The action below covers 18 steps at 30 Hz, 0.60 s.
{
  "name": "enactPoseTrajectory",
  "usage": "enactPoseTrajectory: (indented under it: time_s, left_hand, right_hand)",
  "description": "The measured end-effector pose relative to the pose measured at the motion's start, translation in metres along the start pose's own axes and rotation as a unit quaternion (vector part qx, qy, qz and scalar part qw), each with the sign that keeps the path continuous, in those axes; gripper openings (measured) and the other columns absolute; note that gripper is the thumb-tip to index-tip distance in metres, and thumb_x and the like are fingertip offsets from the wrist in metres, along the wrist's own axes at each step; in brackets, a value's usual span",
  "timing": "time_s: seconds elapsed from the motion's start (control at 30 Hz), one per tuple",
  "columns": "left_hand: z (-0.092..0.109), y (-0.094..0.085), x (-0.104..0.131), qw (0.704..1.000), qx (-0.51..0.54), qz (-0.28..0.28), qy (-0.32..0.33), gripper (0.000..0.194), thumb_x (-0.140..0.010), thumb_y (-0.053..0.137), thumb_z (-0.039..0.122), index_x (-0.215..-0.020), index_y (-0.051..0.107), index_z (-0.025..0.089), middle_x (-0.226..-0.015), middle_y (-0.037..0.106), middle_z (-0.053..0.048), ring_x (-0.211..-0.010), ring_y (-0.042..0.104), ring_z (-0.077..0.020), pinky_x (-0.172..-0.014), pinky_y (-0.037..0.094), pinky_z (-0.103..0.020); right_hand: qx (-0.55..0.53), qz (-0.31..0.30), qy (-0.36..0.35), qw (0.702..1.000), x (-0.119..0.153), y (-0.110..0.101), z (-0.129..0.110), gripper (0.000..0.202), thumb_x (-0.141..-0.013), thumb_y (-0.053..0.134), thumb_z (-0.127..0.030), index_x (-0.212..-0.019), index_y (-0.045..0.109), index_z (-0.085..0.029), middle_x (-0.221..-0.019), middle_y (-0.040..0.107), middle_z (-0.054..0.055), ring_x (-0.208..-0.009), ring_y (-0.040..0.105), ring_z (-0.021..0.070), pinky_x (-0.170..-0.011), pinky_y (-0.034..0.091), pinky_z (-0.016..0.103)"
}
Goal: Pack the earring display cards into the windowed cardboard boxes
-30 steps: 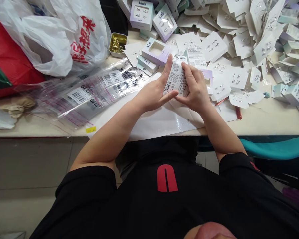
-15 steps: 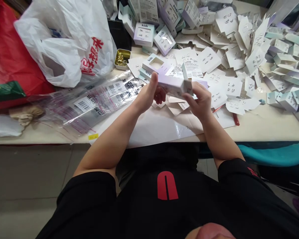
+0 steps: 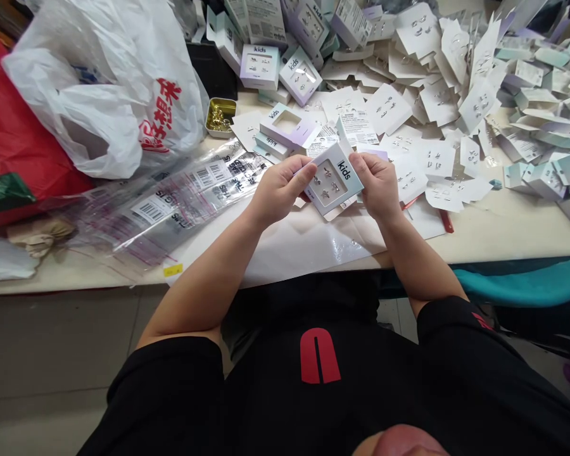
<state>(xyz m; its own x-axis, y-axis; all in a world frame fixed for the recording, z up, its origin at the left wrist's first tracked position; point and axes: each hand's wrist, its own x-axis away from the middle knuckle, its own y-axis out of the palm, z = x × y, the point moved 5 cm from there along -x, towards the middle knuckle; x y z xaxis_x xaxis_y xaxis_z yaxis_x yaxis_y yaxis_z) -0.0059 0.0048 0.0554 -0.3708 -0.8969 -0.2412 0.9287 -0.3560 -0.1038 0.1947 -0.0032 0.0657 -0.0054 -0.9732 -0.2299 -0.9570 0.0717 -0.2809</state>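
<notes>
Between my two hands, above the table, is a small earring box [image 3: 329, 180] marked "kids", its windowed front facing up and several earrings showing inside. My left hand [image 3: 284, 189] pinches the box's left end, thumb on the front. At the upper right end, by a raised flap, the fingers of my right hand [image 3: 375, 180] are closed on the box. Just beyond lies a box with an empty-looking window [image 3: 289, 125], on top of another box. White earring cards [image 3: 393, 109] are spread behind and to the right of my hands.
Filled boxes [image 3: 260, 66] stand at the back, beside a small tin of gold-coloured pieces [image 3: 220, 118]. Clear plastic bags with barcodes [image 3: 171, 202] and a white carrier bag [image 3: 109, 82] lie left. More boxes [image 3: 546, 183] are heaped right. A teal chair edge [image 3: 527, 284] is near the table front.
The box has been turned so that its windowed front now faces up, with the earrings visible. My left hand has shifted its grip, and its thumb now lies over the front.
</notes>
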Motion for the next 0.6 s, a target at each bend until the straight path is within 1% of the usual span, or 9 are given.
enactPoseTrajectory:
  time_s: [0.07,0.17,0.27,0.33,0.37,0.43,0.47,0.53,0.6]
  left_hand:
    - [0.0,-0.003,-0.001,0.999,-0.001,0.031,0.005,0.064,-0.096,0.061,0.088,-0.096,0.073,0.025,-0.075,0.071,-0.003,-0.058,0.066,-0.0157,-0.051,0.057,-0.028]
    - [-0.005,-0.01,-0.005,0.997,0.005,0.078,0.004,0.068,-0.091,0.064,0.092,-0.097,0.072,0.025,-0.07,0.067,-0.001,-0.054,0.062,-0.0152,-0.048,0.054,-0.028]
    - [-0.014,-0.021,-0.01,0.991,0.037,0.131,-0.003,0.076,-0.093,0.052,0.096,-0.113,0.069,0.025,-0.072,0.067,-0.002,-0.057,0.066,-0.0161,-0.049,0.054,-0.027]
    - [-0.018,-0.028,-0.012,0.985,0.049,0.166,0.006,0.077,-0.098,0.041,0.094,-0.123,0.065,0.026,-0.083,0.07,-0.005,-0.064,0.069,-0.0166,-0.051,0.055,-0.027]
    - [-0.018,-0.03,-0.012,0.983,0.046,0.177,0.014,0.075,-0.1,0.038,0.092,-0.125,0.064,0.026,-0.089,0.071,-0.006,-0.067,0.07,-0.0165,-0.053,0.056,-0.028]
    - [-0.016,-0.033,-0.012,0.98,0.029,0.192,0.027,0.071,-0.103,0.036,0.089,-0.124,0.064,0.027,-0.096,0.07,-0.007,-0.071,0.07,-0.016,-0.054,0.056,-0.028]
    - [-0.015,-0.033,-0.012,0.98,0.022,0.196,0.03,0.07,-0.103,0.036,0.089,-0.122,0.064,0.027,-0.097,0.07,-0.007,-0.071,0.069,-0.0158,-0.055,0.055,-0.028]
    - [-0.012,-0.032,-0.012,0.98,0.016,0.197,0.033,0.068,-0.103,0.038,0.088,-0.119,0.064,0.027,-0.096,0.068,-0.007,-0.071,0.068,-0.0157,-0.055,0.054,-0.028]
    - [-0.011,-0.032,-0.012,0.98,0.011,0.196,0.04,0.067,-0.103,0.039,0.088,-0.117,0.063,0.026,-0.095,0.068,-0.006,-0.07,0.068,-0.0155,-0.055,0.053,-0.029]
  right_hand:
    - [-0.014,-0.01,0.019,1.0,0.0,0.003,0.004,0.071,-0.091,0.054,-0.095,-0.08,0.066,-0.026,-0.07,0.055,0.0,-0.058,0.054,0.0145,-0.053,0.048,0.031]
    - [-0.059,-0.03,0.037,0.997,-0.002,0.006,0.008,0.068,-0.084,0.064,-0.096,-0.083,0.067,-0.027,-0.068,0.055,-0.002,-0.05,0.045,0.0121,-0.046,0.041,0.03]
    - [-0.07,-0.033,0.061,0.995,-0.021,0.0,0.012,0.063,-0.085,0.071,-0.088,-0.079,0.065,-0.026,-0.059,0.05,-0.004,-0.047,0.039,0.0113,-0.043,0.034,0.027]
    - [-0.043,-0.01,0.079,0.996,-0.048,-0.011,0.012,0.054,-0.094,0.071,-0.075,-0.075,0.063,-0.025,-0.056,0.046,-0.005,-0.048,0.037,0.0108,-0.044,0.031,0.026]
    - [-0.027,0.003,0.088,0.996,-0.066,-0.017,0.011,0.048,-0.1,0.069,-0.064,-0.075,0.062,-0.024,-0.058,0.046,-0.004,-0.049,0.037,0.0104,-0.045,0.032,0.025]
    - [-0.001,0.022,0.129,0.991,-0.107,-0.025,0.011,0.039,-0.108,0.065,-0.043,-0.075,0.062,-0.023,-0.06,0.048,-0.004,-0.051,0.037,0.0103,-0.046,0.035,0.025]
    - [0.006,0.039,0.151,0.988,-0.129,-0.028,0.012,0.036,-0.109,0.063,-0.034,-0.074,0.062,-0.023,-0.061,0.048,-0.003,-0.051,0.037,0.0103,-0.047,0.036,0.025]
    - [-0.014,0.058,0.197,0.979,-0.171,-0.024,0.016,0.038,-0.11,0.059,-0.024,-0.072,0.06,-0.022,-0.06,0.045,-0.004,-0.052,0.033,0.0105,-0.051,0.039,0.026]
    - [-0.021,0.066,0.212,0.975,-0.209,-0.01,0.018,0.041,-0.113,0.055,-0.021,-0.071,0.058,-0.023,-0.058,0.044,-0.005,-0.055,0.035,0.0111,-0.059,0.043,0.026]
